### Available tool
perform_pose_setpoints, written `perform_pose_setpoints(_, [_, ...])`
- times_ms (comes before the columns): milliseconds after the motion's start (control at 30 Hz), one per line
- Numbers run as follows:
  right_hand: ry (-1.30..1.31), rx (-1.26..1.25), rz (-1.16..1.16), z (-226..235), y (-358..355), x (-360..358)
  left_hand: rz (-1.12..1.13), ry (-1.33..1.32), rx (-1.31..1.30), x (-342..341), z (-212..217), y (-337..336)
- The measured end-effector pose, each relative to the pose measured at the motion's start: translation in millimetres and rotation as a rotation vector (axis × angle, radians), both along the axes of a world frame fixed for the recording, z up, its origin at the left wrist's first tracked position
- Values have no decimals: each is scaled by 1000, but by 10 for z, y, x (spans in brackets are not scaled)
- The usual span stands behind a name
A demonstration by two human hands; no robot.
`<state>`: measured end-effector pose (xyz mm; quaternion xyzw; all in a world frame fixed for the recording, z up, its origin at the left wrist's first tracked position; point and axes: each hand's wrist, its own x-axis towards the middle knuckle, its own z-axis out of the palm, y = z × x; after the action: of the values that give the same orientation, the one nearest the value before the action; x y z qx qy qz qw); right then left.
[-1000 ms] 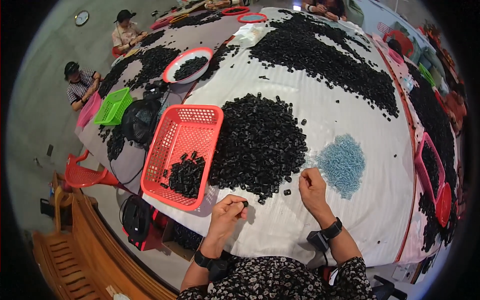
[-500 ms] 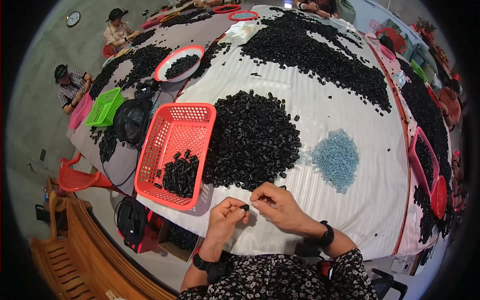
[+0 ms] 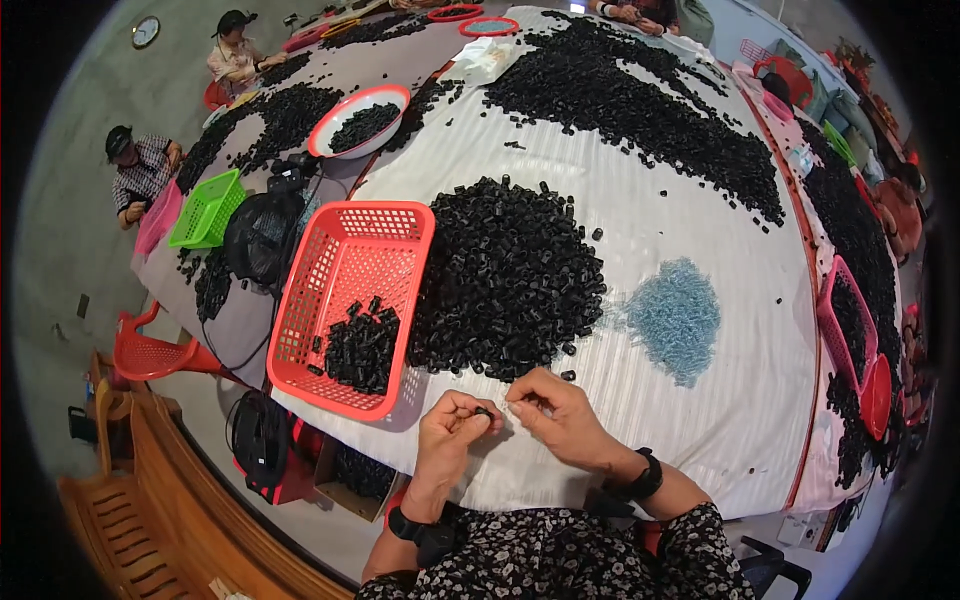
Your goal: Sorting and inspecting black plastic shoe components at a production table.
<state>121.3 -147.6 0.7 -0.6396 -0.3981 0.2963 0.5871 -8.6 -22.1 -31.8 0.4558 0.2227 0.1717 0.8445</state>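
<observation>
Black, a small piece was pinched by the left hand over the desk, within two-handed reach, the right hand, grip narrow, contents unclear, having been brought from near the blue pile.

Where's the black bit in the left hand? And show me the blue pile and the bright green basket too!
Black bit (image 3: 483,413): head view, on the end showing from the left hand (image 3: 455,428).
Blue pile (image 3: 676,322): head view, on its middle.
Green basket (image 3: 207,211): head view, on its mesh.

No legible text, wall clock too blurred
</observation>
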Motion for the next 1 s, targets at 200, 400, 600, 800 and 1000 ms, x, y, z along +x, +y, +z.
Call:
perform_pose_setpoints(200, [190, -23, -24, -7, 1, 27, -50, 68, 157, -61, 4, 26])
perform_pose_setpoints(400, [281, 13, 27, 21, 0, 1, -111, 83, 207, -71, 23, -2])
perform_pose_setpoints(600, [-7, -10, 82, 29, -33, 36, -149, 120, 276, -89, -31, -3])
perform_pose_setpoints(800, [-70, -7, 196, 52, -78, 45, -155, 64, 186, -130, -85, -8])
perform_pose_setpoints(1000, [-47, -74, 183, -6, -130, 17, -204, 66, 184, -113, -45, -17])
